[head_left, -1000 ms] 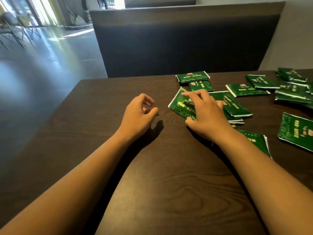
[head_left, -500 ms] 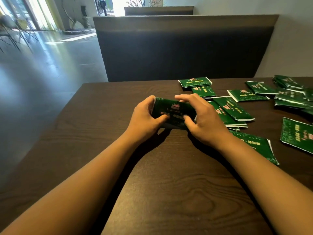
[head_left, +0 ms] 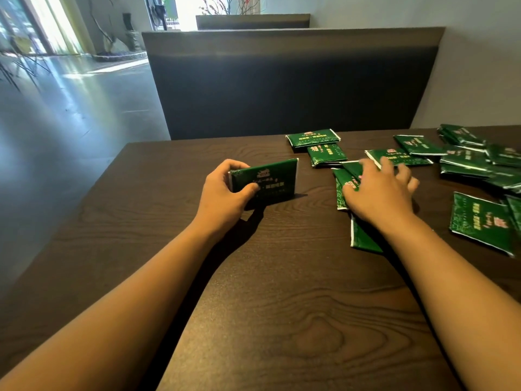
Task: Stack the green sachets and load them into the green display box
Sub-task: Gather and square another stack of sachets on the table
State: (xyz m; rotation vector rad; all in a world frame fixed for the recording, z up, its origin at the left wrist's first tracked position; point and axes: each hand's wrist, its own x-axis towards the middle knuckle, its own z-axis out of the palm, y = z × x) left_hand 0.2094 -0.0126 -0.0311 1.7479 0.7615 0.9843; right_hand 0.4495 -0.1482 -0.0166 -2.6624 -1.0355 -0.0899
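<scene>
I am in the gathering step, building the stack before any loading. My left hand (head_left: 225, 193) grips a green sachet (head_left: 265, 180), maybe a thin bundle of them, stood on its long edge on the dark wooden table (head_left: 253, 306), thumb on the printed face and fingers curled round the far side. My right hand (head_left: 379, 190) lies spread over a small overlapping heap of sachets (head_left: 342, 187) just to the right, fingers apart and blurred, resting on them but not yet closed on any. More sachets lie flat beyond: a pair near the table's far edge (head_left: 313, 138), one further right (head_left: 397, 157), a loose pile at the right edge (head_left: 479, 162). The green display box is not in view. Next, I judge, my right fingers must pinch one sachet off the heap without dragging its neighbours, then square it against the upright one.
</scene>
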